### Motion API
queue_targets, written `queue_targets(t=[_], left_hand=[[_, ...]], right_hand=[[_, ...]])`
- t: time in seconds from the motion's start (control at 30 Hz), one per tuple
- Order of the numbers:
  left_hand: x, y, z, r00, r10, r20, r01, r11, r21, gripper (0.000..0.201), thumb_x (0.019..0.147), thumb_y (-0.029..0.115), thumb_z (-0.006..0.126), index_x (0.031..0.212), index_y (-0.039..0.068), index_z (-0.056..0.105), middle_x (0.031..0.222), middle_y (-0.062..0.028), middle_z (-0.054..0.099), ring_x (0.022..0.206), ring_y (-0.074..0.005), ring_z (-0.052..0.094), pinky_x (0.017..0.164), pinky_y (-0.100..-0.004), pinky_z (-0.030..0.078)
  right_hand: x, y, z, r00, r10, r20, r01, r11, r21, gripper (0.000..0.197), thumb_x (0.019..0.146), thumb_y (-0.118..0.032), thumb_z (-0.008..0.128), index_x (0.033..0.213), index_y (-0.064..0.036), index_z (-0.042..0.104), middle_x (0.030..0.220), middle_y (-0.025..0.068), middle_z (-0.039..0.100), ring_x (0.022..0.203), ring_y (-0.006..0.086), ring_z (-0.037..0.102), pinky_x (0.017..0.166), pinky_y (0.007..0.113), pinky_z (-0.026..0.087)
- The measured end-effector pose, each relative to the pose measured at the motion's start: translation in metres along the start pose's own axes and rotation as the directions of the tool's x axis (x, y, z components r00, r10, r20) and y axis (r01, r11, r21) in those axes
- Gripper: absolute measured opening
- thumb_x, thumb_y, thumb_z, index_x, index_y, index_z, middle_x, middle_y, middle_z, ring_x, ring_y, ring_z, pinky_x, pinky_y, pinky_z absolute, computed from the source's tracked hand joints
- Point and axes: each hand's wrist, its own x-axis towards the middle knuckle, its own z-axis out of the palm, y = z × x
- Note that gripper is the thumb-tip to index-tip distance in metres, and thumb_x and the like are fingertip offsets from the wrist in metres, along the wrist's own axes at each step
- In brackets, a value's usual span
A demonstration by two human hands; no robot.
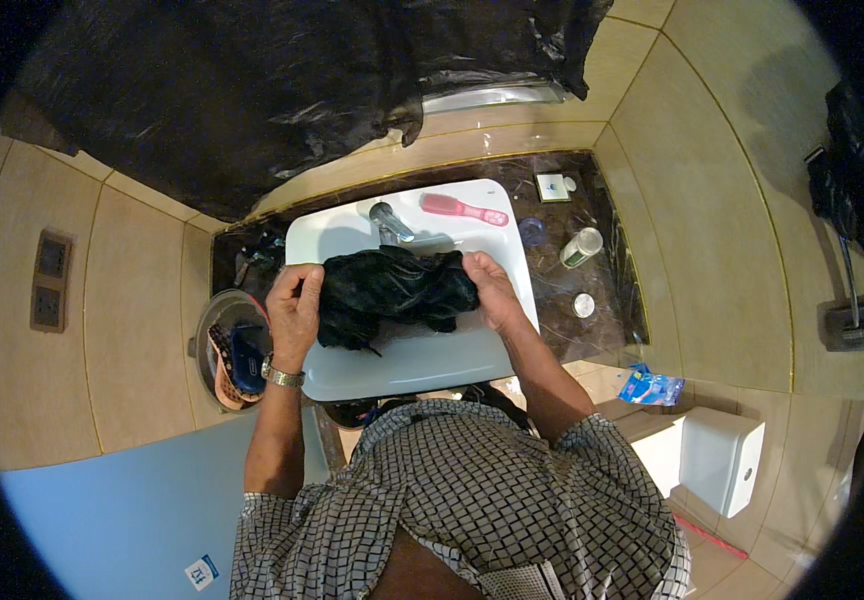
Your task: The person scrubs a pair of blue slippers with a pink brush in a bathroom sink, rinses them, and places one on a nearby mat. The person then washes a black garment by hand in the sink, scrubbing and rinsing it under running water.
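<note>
A crumpled dark cloth [392, 292], black with a greenish tint, is stretched sideways over the white sink [402, 372]. My left hand [295, 308] pinches its left end between thumb and fingers. At the other end, my right hand [493, 288] grips the cloth's upper right corner. Folds hide most of the basin, and some of the cloth hangs down at lower left. Just behind it stands a chrome faucet [392, 222]. A pink brush [464, 209] lies on the sink's back right rim.
Right of the sink, the dark marble counter [607, 285] holds a jar [581, 248], a round white lid [583, 305] and a small box [553, 188]. A bucket [202, 347] with items inside is at left. A white toilet tank [720, 460] and blue packet [650, 386] are at lower right.
</note>
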Motion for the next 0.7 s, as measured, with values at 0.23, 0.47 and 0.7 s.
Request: queue_targets(t=[0.23, 0.47, 0.7], left_hand=[[-0.022, -0.037, 0.019, 0.991, -0.126, -0.033, 0.128, 0.991, 0.048, 0.025, 0.104, 0.023, 0.071, 0.102, -0.001, 0.073, 0.086, -0.0044, 0.071, 0.077, -0.0122, 0.060, 0.071, -0.0302, 0.050], [-0.033, -0.076, 0.016, 0.971, -0.219, -0.096, 0.224, 0.973, 0.051, 0.023, 0.104, 0.022, 0.071, 0.100, 0.000, 0.074, 0.088, -0.0011, 0.071, 0.082, -0.0097, 0.061, 0.075, -0.0283, 0.051], [-0.006, -0.027, 0.001, 0.902, -0.354, -0.248, 0.276, 0.913, -0.302, 0.026, 0.106, 0.028, 0.070, 0.098, 0.003, 0.073, 0.091, 0.0054, 0.066, 0.081, -0.0063, 0.054, 0.074, -0.0251, 0.045]], right_hand=[[-0.010, -0.031, -0.035, 0.976, 0.083, -0.202, -0.034, 0.972, 0.233, 0.022, 0.104, -0.032, 0.070, 0.105, -0.0095, 0.071, 0.100, 0.0033, 0.075, 0.086, 0.0166, 0.070, 0.079, 0.035, 0.058], [-0.004, -0.072, -0.036, 0.987, -0.159, 0.017, 0.155, 0.979, 0.129, 0.016, 0.101, -0.020, 0.075, 0.108, -0.0068, 0.071, 0.098, 0.0018, 0.075, 0.084, 0.0111, 0.071, 0.074, 0.030, 0.059], [-0.014, -0.126, -0.009, 0.939, -0.335, 0.082, 0.344, 0.920, -0.187, 0.013, 0.096, -0.008, 0.077, 0.107, -0.0070, 0.071, 0.103, -0.0011, 0.072, 0.093, 0.0078, 0.062, 0.086, 0.025, 0.051]])
